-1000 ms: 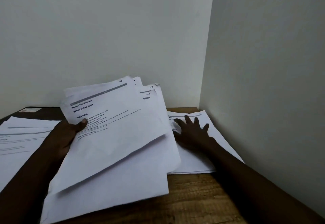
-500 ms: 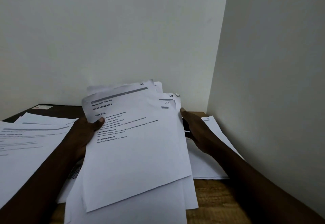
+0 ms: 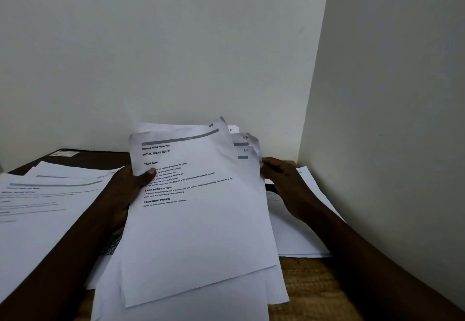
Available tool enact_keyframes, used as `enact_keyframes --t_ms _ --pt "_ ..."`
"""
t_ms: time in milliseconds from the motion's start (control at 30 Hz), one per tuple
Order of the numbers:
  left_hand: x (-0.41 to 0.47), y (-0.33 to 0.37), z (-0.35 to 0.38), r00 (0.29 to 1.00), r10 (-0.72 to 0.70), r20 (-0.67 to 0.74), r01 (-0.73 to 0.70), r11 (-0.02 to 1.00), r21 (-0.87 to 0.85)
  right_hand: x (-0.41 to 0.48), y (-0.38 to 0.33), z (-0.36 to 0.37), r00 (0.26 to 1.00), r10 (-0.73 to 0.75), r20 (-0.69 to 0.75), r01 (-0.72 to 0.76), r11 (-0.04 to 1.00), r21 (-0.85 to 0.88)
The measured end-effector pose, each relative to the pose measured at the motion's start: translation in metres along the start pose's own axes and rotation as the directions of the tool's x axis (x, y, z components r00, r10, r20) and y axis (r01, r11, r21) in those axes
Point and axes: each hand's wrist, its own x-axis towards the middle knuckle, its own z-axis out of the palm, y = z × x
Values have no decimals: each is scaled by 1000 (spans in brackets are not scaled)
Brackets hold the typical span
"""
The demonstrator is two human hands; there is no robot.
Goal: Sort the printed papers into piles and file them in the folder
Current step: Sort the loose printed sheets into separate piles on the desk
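Note:
A fanned stack of printed papers [image 3: 196, 232] is held up above the wooden table, its top sheet headed "Replace Toilet Paper Roll". My left hand [image 3: 128, 189] grips the stack's left edge, thumb on the top sheet's text. My right hand [image 3: 284, 182] holds the stack's right edge near the upper corner, fingers behind the sheets. One pile of printed sheets [image 3: 37, 207] lies flat on the left. Another pile [image 3: 299, 235] lies flat on the right, against the side wall. No folder is plainly visible.
The wooden table [image 3: 309, 283] stands in a corner, with a white back wall and a side wall [image 3: 390, 144] close on the right. A dark surface with a small label [image 3: 64, 154] shows at the back left.
My right hand lifted off the right pile and took hold of the stack's right edge. The stack swung from tilted to nearly straight in front of me.

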Motion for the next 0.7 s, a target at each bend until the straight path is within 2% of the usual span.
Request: enact_keyframes --t_ms 167,267,333,400,533,700 --pt "-9 0 6 987 -25 156 25 1000 3 -4 2 7 989 67 134 -75 995 61" --pt "-11 -1 8 985 -23 169 26 1000 -14 -3 0 10 974 160 163 -179 978 108" --pt "-10 -1 7 987 -16 160 21 999 -29 -2 -2 9 970 181 160 -211 957 199" --pt "-10 -2 7 987 -20 159 26 999 -37 0 -3 8 983 140 121 -166 955 245" --pt "-9 -4 6 973 -19 228 28 999 -36 0 -3 6 984 173 37 -177 938 298" --pt "-8 -6 5 944 -36 329 35 999 8 1 -7 5 968 238 81 -252 914 318"
